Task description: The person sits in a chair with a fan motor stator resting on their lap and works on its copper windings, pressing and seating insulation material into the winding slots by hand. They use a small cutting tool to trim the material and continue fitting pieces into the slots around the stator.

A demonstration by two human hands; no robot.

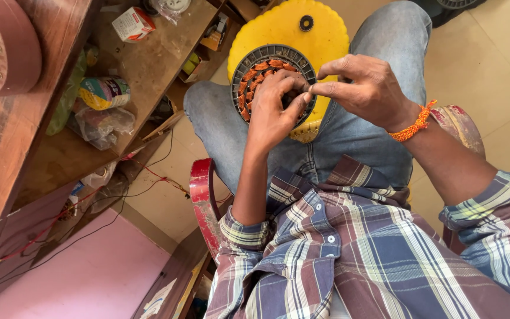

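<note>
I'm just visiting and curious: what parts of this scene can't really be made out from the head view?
- Centre and right side of the round coil stator: covered by the left hand.
- Anything pinched between the right hand fingers: too small to tell.
- Yellow stool: top cut off by the upper edge.
- Items on the wooden shelf: small and blurred.

The round stator (267, 74) was dark grey at its slotted rim with copper-orange windings inside, and it lay over a bright yellow plastic stool (290, 29) with 1 black hole near its far edge. The shirt (361, 254) was a plaid of blue, maroon, white and pale green, the jeans (349, 130) were faded blue, and the wrist thread (414, 125) on the right hand (367, 88) was orange. The chair arm (203, 195) was glossy red, the wooden shelf (149, 59) was scuffed brown, and the floor tiles (497, 53) were cream.
</note>
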